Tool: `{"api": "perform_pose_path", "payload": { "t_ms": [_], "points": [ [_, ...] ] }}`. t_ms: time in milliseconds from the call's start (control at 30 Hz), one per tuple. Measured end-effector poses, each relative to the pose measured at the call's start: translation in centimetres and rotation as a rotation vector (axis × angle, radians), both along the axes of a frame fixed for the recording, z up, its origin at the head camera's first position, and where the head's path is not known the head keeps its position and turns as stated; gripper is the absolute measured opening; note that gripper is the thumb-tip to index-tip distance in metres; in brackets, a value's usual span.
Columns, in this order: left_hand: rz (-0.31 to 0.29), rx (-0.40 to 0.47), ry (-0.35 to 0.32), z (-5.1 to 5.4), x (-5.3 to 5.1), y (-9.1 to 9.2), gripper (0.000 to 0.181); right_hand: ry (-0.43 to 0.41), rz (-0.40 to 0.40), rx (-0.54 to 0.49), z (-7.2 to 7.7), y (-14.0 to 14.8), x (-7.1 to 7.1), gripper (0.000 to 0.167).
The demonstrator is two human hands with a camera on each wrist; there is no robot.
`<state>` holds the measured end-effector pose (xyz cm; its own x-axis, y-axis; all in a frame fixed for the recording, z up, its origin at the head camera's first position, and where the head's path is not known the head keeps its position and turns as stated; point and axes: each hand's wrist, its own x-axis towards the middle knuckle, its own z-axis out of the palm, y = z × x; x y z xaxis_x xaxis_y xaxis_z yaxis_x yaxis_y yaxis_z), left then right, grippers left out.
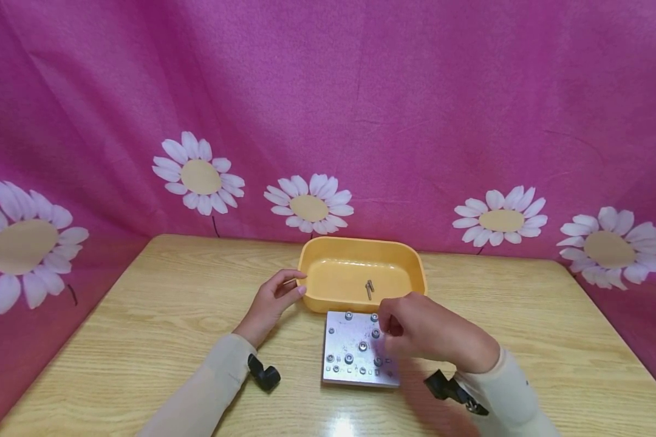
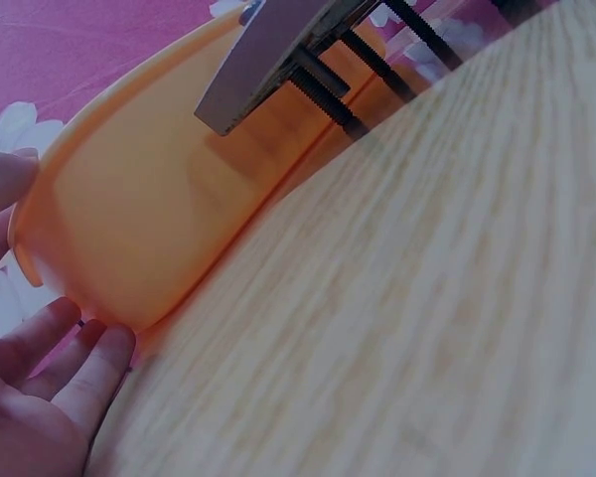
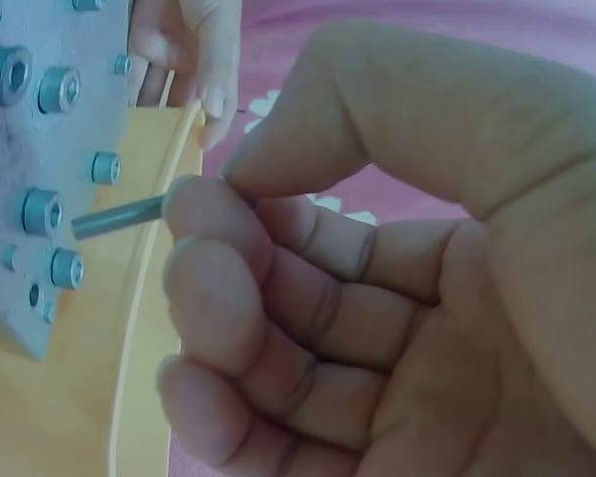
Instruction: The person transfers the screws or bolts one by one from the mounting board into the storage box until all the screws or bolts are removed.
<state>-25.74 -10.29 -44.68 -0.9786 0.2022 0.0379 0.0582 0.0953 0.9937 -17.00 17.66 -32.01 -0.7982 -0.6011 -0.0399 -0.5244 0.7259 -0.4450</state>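
Observation:
My right hand [image 1: 423,331] is above the right side of a metal plate [image 1: 336,340] and pinches a slim metal pin [image 3: 119,217] between thumb and index finger. In the right wrist view the pin's free end points toward the plate's socket head screws [image 3: 42,212]. Threaded screw shanks [image 2: 323,94] stick out beneath the plate in the left wrist view. My left hand [image 1: 268,306] rests at the left end of a yellow plastic bin [image 1: 308,297], its fairly straight fingers touching the wall. Inside the bin lie a few small metal pins or screws [image 1: 369,290].
The wooden table [image 1: 186,328] carries the plate in front of the bin. Behind it hangs a pink cloth [image 1: 393,121] with large white daisies. Black straps [image 1: 262,373] with small parts are on both wrists over pale sleeves.

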Motion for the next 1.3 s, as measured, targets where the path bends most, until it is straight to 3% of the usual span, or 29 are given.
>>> {"api": "perform_pose_path", "payload": {
  "t_ms": [233, 467, 800, 1300],
  "points": [
    [0.024, -0.005, 0.019, -0.1, 0.1, 0.1, 0.03, 0.016, -0.033, -0.04, 0.0, 1.0, -0.9, 0.011],
    [0.025, 0.004, 0.014, -0.2, 0.2, -0.1, 0.029, 0.029, -0.014, -0.154, -0.6, 1.9, -2.3, 0.01],
    [0.017, 0.029, 0.004, -0.2, 0.0, 0.1, 0.031, 0.019, -0.105, -0.237, -2.2, 2.7, -4.9, 0.007],
    [0.027, 0.029, 0.022, 0.0, 0.1, 0.1, 0.027, 0.168, -0.186, -0.327, -4.7, 2.9, -8.0, 0.008]
  ]
}}
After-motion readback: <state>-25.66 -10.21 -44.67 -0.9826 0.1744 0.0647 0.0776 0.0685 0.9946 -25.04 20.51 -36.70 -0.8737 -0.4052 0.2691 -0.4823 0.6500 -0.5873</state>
